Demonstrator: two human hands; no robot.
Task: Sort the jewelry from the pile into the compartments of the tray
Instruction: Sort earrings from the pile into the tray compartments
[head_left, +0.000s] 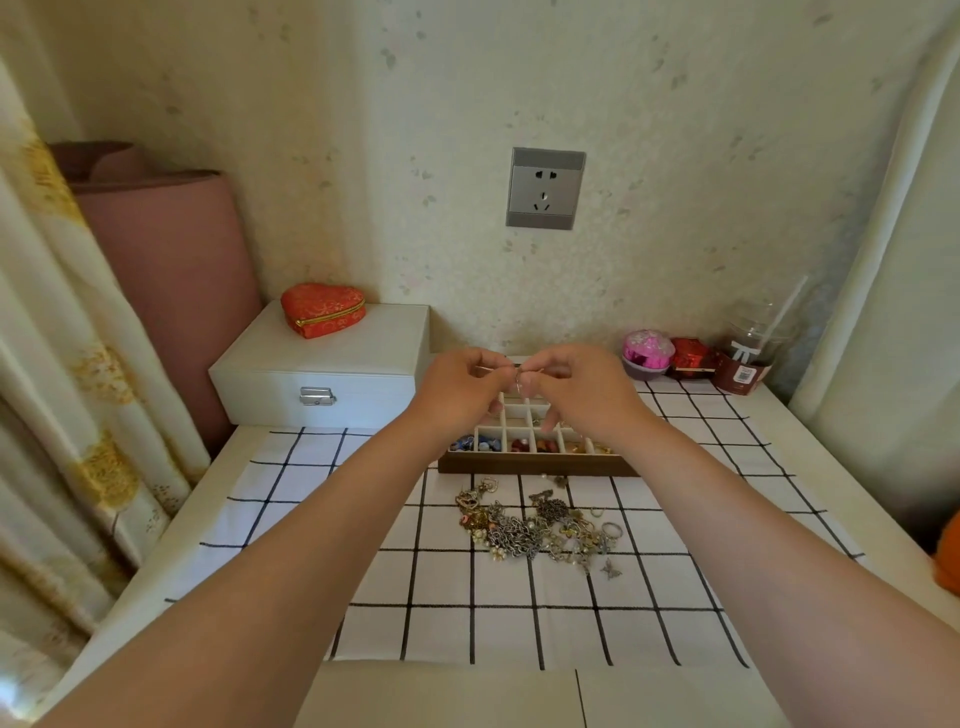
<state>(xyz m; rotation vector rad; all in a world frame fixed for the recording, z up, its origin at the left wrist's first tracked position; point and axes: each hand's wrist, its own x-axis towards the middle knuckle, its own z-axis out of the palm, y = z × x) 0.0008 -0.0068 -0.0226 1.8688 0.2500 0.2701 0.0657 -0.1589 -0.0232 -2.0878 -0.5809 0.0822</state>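
Note:
A tangled pile of jewelry (540, 530), chains, rings and charms, lies on the checked cloth in front of me. Behind it stands the wooden compartment tray (535, 464); its front row holds blue and red beads, and my hands hide much of the rest. Above the tray, my left hand (460, 387) and my right hand (576, 387) meet, and both pinch a small thin metal piece (518, 370) between their fingertips. A small ring seems to hang from it.
A white jewelry box (322, 374) with a red heart-shaped case (323, 310) on top stands at the back left. Pink and red small boxes (667, 354) and a plastic cup with a straw (748, 358) stand at the back right. Curtains flank both sides.

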